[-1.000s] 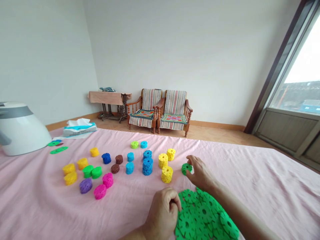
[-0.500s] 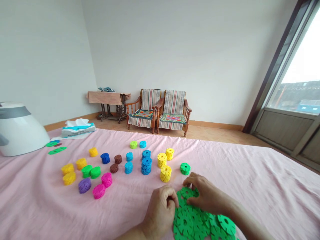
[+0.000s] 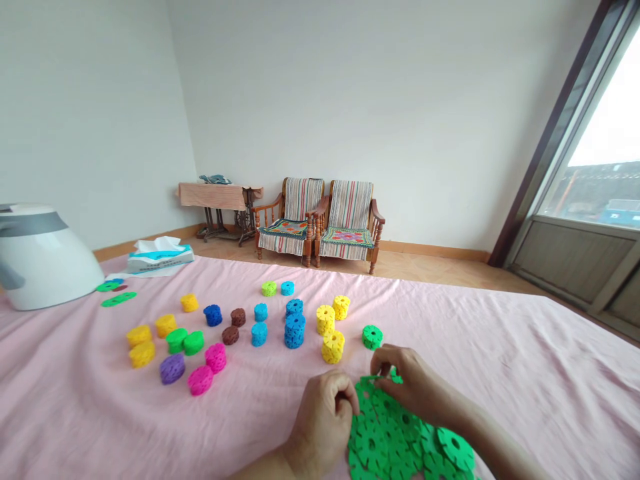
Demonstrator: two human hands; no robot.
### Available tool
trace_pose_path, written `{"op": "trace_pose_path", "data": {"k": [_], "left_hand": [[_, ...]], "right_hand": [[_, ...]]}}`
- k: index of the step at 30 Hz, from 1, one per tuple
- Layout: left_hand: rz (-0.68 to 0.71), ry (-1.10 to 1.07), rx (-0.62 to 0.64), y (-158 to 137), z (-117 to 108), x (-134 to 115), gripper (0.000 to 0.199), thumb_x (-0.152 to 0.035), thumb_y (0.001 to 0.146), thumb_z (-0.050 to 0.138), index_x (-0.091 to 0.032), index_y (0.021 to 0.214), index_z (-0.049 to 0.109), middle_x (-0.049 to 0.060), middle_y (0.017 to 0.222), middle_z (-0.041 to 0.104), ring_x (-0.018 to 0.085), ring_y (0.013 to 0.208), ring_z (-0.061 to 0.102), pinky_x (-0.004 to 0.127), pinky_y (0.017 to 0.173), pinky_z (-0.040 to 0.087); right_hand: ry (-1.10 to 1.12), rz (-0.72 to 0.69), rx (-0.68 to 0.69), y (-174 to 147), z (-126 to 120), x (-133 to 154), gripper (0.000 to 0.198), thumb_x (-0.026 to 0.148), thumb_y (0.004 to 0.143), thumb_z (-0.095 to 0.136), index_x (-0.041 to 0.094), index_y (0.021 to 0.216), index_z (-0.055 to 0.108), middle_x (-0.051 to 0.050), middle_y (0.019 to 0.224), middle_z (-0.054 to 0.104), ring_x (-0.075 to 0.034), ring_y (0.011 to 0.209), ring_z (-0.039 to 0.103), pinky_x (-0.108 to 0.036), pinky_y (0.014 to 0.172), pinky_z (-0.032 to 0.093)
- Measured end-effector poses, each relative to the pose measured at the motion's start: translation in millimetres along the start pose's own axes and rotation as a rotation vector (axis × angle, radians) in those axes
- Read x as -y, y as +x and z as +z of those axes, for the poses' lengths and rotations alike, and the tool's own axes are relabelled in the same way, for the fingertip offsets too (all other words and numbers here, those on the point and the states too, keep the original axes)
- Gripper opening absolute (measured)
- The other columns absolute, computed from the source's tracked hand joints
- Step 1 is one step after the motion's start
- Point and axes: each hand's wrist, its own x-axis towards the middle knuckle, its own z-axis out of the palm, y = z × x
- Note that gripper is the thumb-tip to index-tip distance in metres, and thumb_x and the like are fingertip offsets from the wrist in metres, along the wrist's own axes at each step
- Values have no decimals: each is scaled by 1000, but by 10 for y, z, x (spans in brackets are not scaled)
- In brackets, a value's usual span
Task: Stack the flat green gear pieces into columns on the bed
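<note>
Green notched plastic discs lie in a loose, overlapping pile [image 3: 385, 437] at the front of the table. Over the pile's far edge, my right hand [image 3: 413, 383] pinches one green disc [image 3: 371, 378] between thumb and fingers, its edge turned toward me. My left hand [image 3: 323, 417] is closed at the pile's left side, thumb against curled fingers. Whatever it may hold is hidden. Just beyond my right hand stands a short stack of green discs [image 3: 372, 337]. Yellow disc stacks [image 3: 333, 347] stand to the left of that one.
More short stacks fill the table's left half, including blue ones [image 3: 295, 331], pink ones [image 3: 201, 381] and a purple one [image 3: 173, 369]. A white kettle [image 3: 47, 260] and a tissue pack [image 3: 161, 256] stand far left. Pink cloth [image 3: 475, 347] covers the table.
My right hand has closed its thumb and fingers on a green disc and tipped it up from the pile. My left hand has stayed nearly still. The view has shifted slightly.
</note>
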Motion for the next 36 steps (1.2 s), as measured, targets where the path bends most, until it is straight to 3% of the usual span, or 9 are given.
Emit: {"op": "trace_pose_path", "data": {"k": [6,11,16,18,22,26,30,36], "left_hand": [[10,-5,2,-9,3,-2,28,2,55,34,-17,52,55,-2,54,55,12,59,53,20,60,36],[16,-3,-3,-13,-3,-13,29,2,55,33,-16,52,55,-2,54,55,12,58,53,21,59,36],[12,11,3,-14,-11,-23,29,2,55,33,-16,52,55,-2,53,54,12,58,53,21,58,35],[10,15,5,-13,-11,-24,29,3,54,33,-16,52,55,-2,53,54,12,58,53,21,58,35],[9,20,8,-9,-11,-25,29,3,55,33,-16,52,54,-2,53,54,11,57,52,20,58,34],[15,20,3,-9,-12,-20,28,3,55,33,-16,52,54,-2,54,54,12,58,53,20,58,34],[10,18,5,-8,-11,-15,29,3,55,33,-16,52,55,-2,53,54,12,58,53,21,58,35],[12,11,4,-5,-6,-12,29,3,55,33,-16,52,56,-2,54,55,13,59,54,21,59,35]], "right_hand": [[-31,267,-123,47,-31,-301,10,21,73,50,17,72,60,2,50,54,-13,49,51,-21,47,32],[-183,336,-220,52,-67,-696,9,18,70,51,19,69,60,-2,61,63,-17,62,59,-24,57,39],[-306,328,-309,28,-72,-908,18,14,73,47,18,85,59,-6,79,66,-19,72,61,-27,65,42],[-349,300,-319,6,-81,-934,19,17,74,49,18,89,60,-8,87,65,-20,78,60,-29,69,42],[-340,277,-219,-10,-95,-873,22,28,71,56,15,88,62,-9,83,63,-23,79,59,-31,72,43],[-310,265,-122,22,-121,-750,17,25,67,59,15,80,62,-8,82,60,-21,77,58,-29,71,43],[-279,281,-136,53,-160,-704,15,20,61,60,16,75,58,-6,80,60,-19,72,57,-28,65,42],[40,383,-179,122,-233,-659,6,21,66,56,19,61,56,-1,57,59,-15,58,54,-25,54,40]]}}
